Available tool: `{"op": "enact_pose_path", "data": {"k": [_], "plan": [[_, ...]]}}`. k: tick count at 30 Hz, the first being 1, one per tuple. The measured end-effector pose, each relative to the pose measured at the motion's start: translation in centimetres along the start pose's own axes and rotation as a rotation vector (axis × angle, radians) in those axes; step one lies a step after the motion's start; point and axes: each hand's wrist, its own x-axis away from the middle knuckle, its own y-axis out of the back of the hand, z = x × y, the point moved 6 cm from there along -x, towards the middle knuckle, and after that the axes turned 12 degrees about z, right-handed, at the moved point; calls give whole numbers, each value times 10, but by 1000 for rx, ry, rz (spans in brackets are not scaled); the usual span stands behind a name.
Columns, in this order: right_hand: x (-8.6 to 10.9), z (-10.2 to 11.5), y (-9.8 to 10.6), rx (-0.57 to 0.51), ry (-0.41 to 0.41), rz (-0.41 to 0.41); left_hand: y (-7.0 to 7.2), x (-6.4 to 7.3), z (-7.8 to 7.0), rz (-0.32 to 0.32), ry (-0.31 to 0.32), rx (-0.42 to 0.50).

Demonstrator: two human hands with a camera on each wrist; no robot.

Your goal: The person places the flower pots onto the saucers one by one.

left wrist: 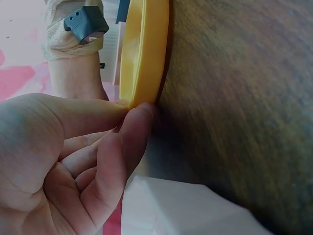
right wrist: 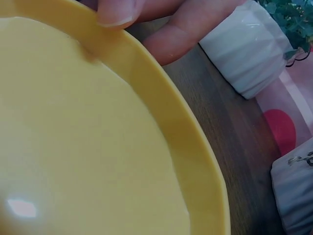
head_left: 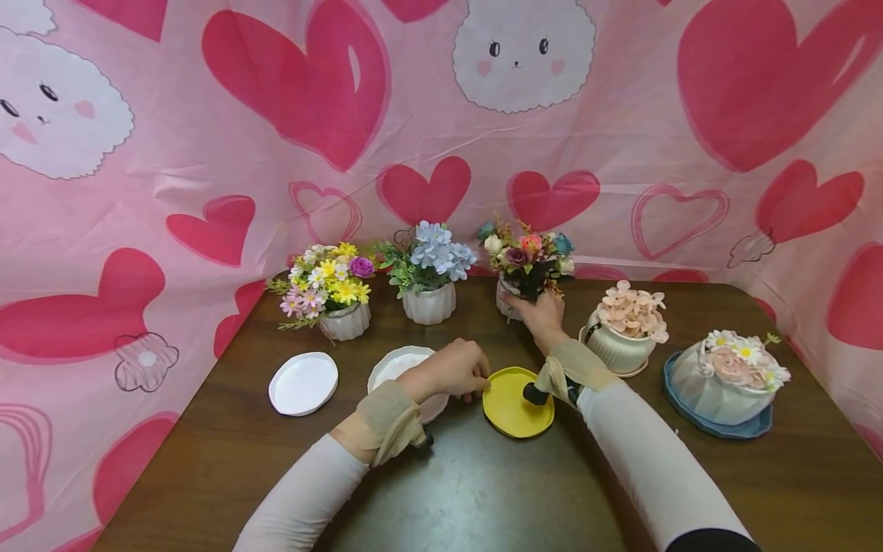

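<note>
Left hand [head_left: 451, 369], fingers pinching the rim of a round glossy yellow plate [head_left: 517, 406], lower centre.
Right hand [head_left: 545, 318] at a white ribbed pot [head_left: 507, 286] of mixed flowers, right of centre; I cannot tell whether its fingers grip.

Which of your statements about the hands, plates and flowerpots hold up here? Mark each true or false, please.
1. The left hand pinches the rim of the yellow plate. True.
2. The blue-flowered pot stands on the yellow plate. False: that pot stands directly on the table.
3. The right hand is at the potted mixed flowers. True.
4. The far-left white plate bears a flowerpot. False: nothing stands on it.
5. The rightmost pot stands on a blue plate. True.
</note>
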Motion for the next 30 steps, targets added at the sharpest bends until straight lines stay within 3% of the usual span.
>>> {"op": "enact_pose_path", "data": {"k": [7,30], "plan": [[0,-1,0,3,-28,23,0,1,1,-11,-6,1],[2,-2,2,-7,-36,-11,1,2,1,-9,8,33]]}}
